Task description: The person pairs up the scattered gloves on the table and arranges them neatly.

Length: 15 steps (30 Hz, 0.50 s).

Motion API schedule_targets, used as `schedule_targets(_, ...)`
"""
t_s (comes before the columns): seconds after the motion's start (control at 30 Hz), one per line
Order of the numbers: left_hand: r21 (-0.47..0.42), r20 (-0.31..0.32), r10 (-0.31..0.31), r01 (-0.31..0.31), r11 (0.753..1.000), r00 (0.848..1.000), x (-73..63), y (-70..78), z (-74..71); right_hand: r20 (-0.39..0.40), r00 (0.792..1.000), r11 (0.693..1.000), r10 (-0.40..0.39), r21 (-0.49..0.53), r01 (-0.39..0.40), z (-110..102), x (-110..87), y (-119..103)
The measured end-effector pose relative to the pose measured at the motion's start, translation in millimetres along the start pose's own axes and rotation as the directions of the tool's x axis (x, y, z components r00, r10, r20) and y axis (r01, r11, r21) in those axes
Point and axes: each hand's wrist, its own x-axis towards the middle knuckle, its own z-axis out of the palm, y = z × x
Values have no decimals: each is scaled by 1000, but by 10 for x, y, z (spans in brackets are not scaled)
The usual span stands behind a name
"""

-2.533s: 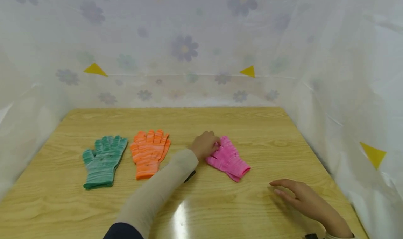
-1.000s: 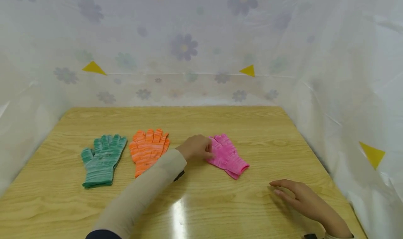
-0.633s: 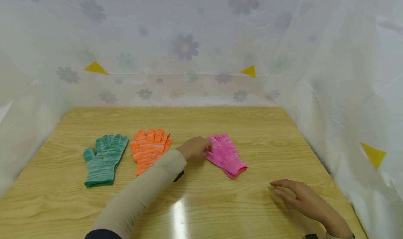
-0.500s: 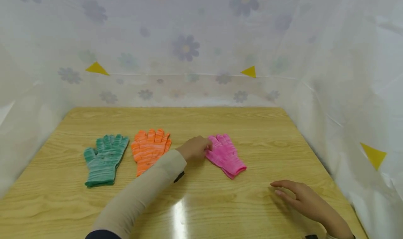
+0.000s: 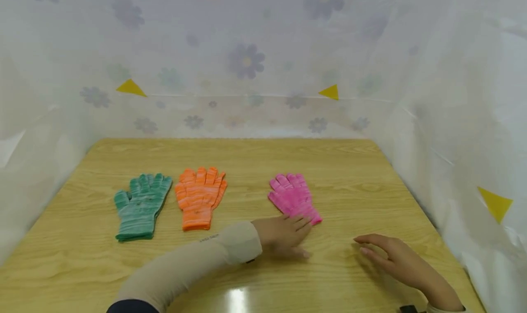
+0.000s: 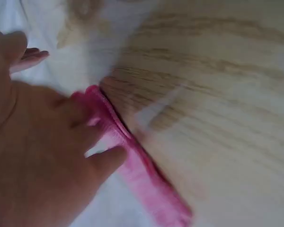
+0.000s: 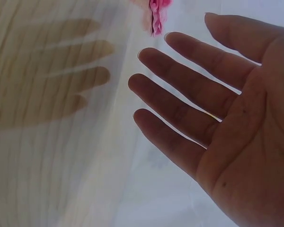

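Observation:
Pink knit gloves, laid flat one over the other, point their fingers toward the back of the table. My left hand reaches across their cuff end with fingers extended, covering part of the cuff. In the left wrist view its fingertips are right at the edge of the pink gloves. My right hand hovers to the right of them, palm inward, fingers relaxed and holding nothing. The right wrist view shows that palm with spread fingers, its shadow falling on the table.
Orange knit gloves lie left of the pink ones, and green knit gloves farther left, all on a wood-grain table. A whitish flowered sheet hangs behind and at the sides, bearing yellow triangles.
My left hand has left the finger end of the pink gloves and moved nearer and right to their cuff, its fingers straightening. The pink gloves have turned slightly more upright; the right hand stays put.

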Motion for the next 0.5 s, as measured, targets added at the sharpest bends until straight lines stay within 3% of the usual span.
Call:
schedule_targets(0.13, 0, 92, -11, 11, 1000, 996, -19, -19, 4, 15, 1000, 1000, -5, 3, 5, -20, 11, -3)
schedule_targets(0.2, -32, 66, -2, 4, 999, 998, 5, -56, -27, 33, 999, 1000, 1, 11, -1, -31, 8, -3)
schedule_targets(0.27, -16, 0, 4, -4, 1000, 1000, 49, -81, -55, 44, 999, 1000, 8, 17, -9, -40, 3, -2)
schedule_targets(0.37, 109, -142, -5, 21, 994, 990, 104, -72, -30, 47, 999, 1000, 8, 20, -9, -44, 0, -3)
schedule_targets(0.43, 171, -166, -24, 53, 984, 986, 117, -38, 32, 43, 999, 1000, 5, 20, -6, -40, -1, -3)
schedule_targets(0.5, 149, -128, -67, 86, 985, 990, 97, -4, 102, 42, 999, 1000, 1, 22, -2, -33, -3, -3)
